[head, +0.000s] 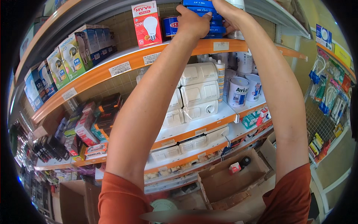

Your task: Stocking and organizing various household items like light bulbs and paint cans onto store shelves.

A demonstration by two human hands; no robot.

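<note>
Both my arms reach up to the top shelf in view. A stack of small blue boxes (pixel 202 10) bearing printed writing stands at its front edge. My left hand (pixel 194 22) grips the stack's left side, with fingertips on the box fronts. On the right side my right hand (pixel 228 15) holds the same stack, its fingers partly hidden behind the boxes. Just left of my left hand sits a blue tin (pixel 169 26), and a red-and-white light bulb box (pixel 146 25) stands upright farther left. A white container (pixel 237 34) is partly hidden behind my right hand.
More LED bulb boxes (pixel 70 53) line the shelf's left. Below are packaged white switches and sockets (pixel 200 92), a sealant cartridge (pixel 220 81) and paint cans (pixel 238 92). An open cardboard box (pixel 218 183) lies on the floor. Hanging packs (pixel 330 95) fill a right-hand rack.
</note>
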